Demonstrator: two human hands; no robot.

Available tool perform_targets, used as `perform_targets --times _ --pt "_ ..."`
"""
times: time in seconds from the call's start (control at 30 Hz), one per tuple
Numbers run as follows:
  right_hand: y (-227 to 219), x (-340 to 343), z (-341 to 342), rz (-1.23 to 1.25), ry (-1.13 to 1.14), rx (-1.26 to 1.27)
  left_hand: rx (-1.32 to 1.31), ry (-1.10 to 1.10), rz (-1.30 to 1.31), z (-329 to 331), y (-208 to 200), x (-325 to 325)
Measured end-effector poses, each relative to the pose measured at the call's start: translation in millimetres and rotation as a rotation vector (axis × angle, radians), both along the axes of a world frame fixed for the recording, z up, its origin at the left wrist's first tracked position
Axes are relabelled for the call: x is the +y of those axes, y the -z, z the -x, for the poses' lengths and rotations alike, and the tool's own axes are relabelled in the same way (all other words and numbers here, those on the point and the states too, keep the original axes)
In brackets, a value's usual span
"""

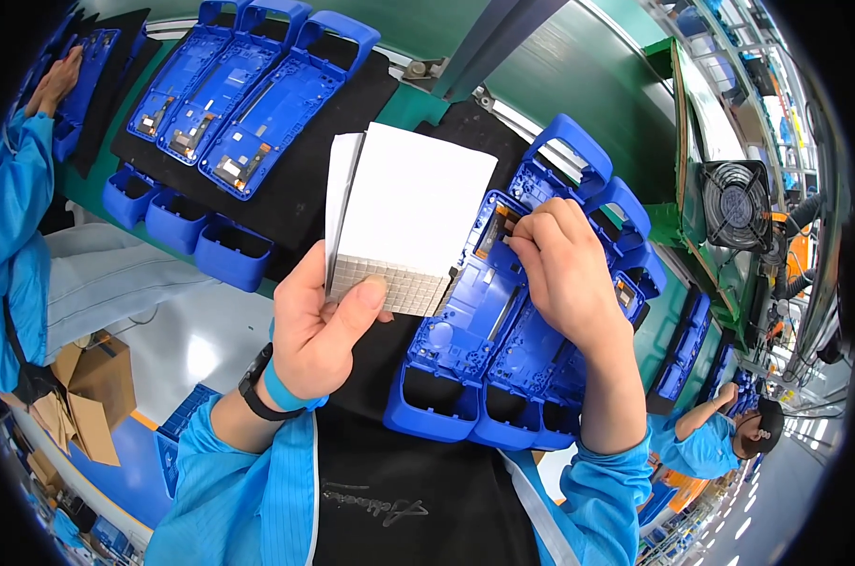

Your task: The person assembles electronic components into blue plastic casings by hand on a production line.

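My left hand grips a small stack of white sheets, thumb on the front. Rows of little grey square pads cover the lower end of the top sheet. My right hand is closed in a pinch over the upper part of a blue plastic housing; whatever its fingertips hold is too small to make out. Inside that housing, near the fingertips, sits a dark part with an orange strip. More blue housings lie alongside it to the right, partly behind my right forearm.
Three blue housings lie on a black mat at the far left. A metal post rises behind the bench. At the right stands a black fan. Co-workers in blue sleeves are at the left and right edges.
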State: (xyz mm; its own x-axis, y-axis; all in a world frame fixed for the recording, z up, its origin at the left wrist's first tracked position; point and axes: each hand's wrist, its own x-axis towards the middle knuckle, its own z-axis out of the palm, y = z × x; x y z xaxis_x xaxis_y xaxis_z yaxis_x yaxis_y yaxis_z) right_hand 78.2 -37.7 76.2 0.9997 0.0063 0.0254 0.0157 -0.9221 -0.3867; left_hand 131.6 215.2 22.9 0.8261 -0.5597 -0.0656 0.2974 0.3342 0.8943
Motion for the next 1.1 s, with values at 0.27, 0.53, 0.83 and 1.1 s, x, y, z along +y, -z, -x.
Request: perform_targets --times 0.27,0.53,0.83,1.1 --pt "-6 -1 14 -0.021 -0.031 -0.034 0.01 -0.01 0.002 0 -5 -1" --pt "-5 -2 19 0.023 -0.047 0.005 -0.045 0.05 0.023 -4 -6 -5" --pt "-2 -2 19 0.057 -0.043 -0.006 -0.074 0.094 0.004 -6 -11 -8" --pt "-7 -2 18 0.044 -0.056 -0.016 -0.081 0.078 -0.014 -6 -17 -13"
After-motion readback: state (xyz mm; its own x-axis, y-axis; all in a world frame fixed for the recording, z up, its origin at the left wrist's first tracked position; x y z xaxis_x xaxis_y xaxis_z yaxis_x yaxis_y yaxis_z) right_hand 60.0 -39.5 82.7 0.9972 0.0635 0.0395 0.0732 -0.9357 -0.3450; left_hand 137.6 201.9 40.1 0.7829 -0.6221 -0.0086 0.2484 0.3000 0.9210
